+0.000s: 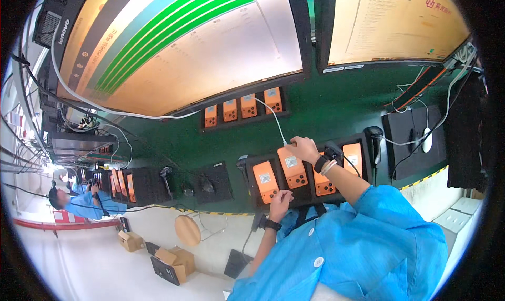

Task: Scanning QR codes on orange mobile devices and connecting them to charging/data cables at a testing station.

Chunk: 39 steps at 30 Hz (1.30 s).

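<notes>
An orange smartphone [292, 167] lies back side up, slightly farther from me than its neighbours in a dark tray [248, 169]. A white cable [277, 123] runs down to its far end. There my right hand [304, 149] is closed, fingertips at the cable's plug and the phone's corner; the exact grip is partly hidden. My left hand [281, 202] has its fingers curled together beside the near end of the left orange phone [265, 180]; what they hold, if anything, is hidden. Two more orange phones, one partly behind my right wrist [324, 188] and one farther right [352, 158], share the tray.
Several orange phones stand in a second dark tray [242, 123] below a large monitor [179, 48]. To the right are another monitor [394, 27], a handheld scanner [374, 140] and a white mouse [427, 140]. A dark mouse [206, 184] lies left. Another person [87, 201] works far left.
</notes>
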Tool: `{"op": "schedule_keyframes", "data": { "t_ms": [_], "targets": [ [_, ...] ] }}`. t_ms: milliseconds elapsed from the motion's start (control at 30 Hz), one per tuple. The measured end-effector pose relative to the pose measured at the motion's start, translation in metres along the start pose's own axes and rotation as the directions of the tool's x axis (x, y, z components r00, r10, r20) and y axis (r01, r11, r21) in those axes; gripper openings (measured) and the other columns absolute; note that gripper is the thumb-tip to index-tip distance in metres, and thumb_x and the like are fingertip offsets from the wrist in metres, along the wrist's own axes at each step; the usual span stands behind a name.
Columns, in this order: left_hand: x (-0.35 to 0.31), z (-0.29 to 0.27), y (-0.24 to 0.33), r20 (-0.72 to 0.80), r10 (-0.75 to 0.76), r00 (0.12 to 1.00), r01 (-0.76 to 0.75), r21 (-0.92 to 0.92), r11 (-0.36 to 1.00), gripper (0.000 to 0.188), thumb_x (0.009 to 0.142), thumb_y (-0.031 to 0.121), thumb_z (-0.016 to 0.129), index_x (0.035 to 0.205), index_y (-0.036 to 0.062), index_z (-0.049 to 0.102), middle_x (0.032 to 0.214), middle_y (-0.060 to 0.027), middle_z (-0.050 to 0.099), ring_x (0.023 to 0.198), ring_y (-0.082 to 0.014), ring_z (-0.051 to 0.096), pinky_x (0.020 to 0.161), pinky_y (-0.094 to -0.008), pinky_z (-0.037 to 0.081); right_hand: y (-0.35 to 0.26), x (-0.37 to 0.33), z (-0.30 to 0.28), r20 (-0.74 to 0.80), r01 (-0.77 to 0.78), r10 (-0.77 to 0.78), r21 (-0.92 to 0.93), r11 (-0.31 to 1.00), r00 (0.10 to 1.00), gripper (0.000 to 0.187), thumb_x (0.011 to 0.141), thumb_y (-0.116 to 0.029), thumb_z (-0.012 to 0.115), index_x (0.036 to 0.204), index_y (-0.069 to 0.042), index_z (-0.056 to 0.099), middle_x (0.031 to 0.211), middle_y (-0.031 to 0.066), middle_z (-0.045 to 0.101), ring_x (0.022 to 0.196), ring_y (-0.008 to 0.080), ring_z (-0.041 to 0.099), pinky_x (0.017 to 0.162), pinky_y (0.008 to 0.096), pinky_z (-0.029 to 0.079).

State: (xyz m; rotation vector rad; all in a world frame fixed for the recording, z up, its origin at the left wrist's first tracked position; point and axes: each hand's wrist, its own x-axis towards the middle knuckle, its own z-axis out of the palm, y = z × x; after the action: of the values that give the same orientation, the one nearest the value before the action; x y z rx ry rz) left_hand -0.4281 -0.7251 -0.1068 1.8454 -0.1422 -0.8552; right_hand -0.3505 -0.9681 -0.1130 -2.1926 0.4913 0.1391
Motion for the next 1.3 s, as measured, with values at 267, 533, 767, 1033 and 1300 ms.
{"op": "schedule_keyframes", "data": {
  "t_ms": [267,533,767,1033,1300],
  "targets": [
    [0.012,-0.002,-0.006,0.007,-0.014,1.0,0.014,-0.034,0.999,0.023,0.097,0.02,0.055,0.104,-0.0007,0.063,0.083,-0.0077,0.067,0.076,-0.0139,0.063,0.072,-0.0268,0.051,-0.018,-0.029,-0.01,-0.058,0.067,-0.046,0.436,0.897,0.997,0.033,0.086,-0.03,0.064,0.093,0.002,0.066,0.084,0.0194,0.069,0.082,0.0355,0.067,0.073,0.0395,0.053],
    [0.019,-0.012,-0.007,-0.008,-0.078,0.997,0.078,-0.043,0.996,0.019,0.096,0.017,0.053,0.099,-0.0001,0.062,0.077,-0.0047,0.062,0.067,-0.0126,0.059,0.062,-0.0251,0.048,-0.011,-0.069,-0.017,-0.037,0.092,-0.086,0.239,0.967,0.996,0.023,0.088,-0.02,0.058,0.088,0.003,0.062,0.082,0.0249,0.064,0.081,0.042,0.064,0.069,0.0445,0.05],
    [0.019,-0.009,-0.006,0.009,-0.126,0.992,0.125,-0.151,0.981,0.018,0.095,0.018,0.055,0.096,0.0009,0.06,0.074,-0.0045,0.06,0.065,-0.0118,0.059,0.059,-0.0252,0.048,-0.018,-0.068,0.0,-0.019,0.074,-0.072,0.386,0.919,0.997,0.025,0.09,-0.023,0.06,0.096,0.001,0.064,0.084,0.0212,0.066,0.079,0.0333,0.067,0.068,0.0394,0.05],
    [0.018,-0.009,-0.012,-0.017,-0.116,0.993,0.111,-0.176,0.978,0.016,0.095,0.016,0.055,0.095,0.0011,0.06,0.074,-0.0053,0.061,0.065,-0.0124,0.059,0.06,-0.0258,0.049,-0.021,-0.064,0.016,-0.072,0.082,-0.059,0.381,0.921,0.996,0.024,0.093,-0.023,0.057,0.098,0.0,0.06,0.079,0.0233,0.065,0.075,0.0418,0.064,0.065,0.045,0.05],
    [0.019,-0.015,-0.012,-0.01,-0.151,0.989,0.145,-0.207,0.968,0.019,0.096,0.019,0.055,0.092,0.0002,0.06,0.074,-0.0054,0.061,0.065,-0.0131,0.059,0.061,-0.0262,0.049,-0.039,-0.036,0.003,-0.124,-0.096,0.123,0.202,0.975,0.985,0.025,0.096,-0.026,0.051,0.091,-0.003,0.059,0.079,0.0235,0.064,0.077,0.0444,0.062,0.067,0.0513,0.049]
  ]
}}
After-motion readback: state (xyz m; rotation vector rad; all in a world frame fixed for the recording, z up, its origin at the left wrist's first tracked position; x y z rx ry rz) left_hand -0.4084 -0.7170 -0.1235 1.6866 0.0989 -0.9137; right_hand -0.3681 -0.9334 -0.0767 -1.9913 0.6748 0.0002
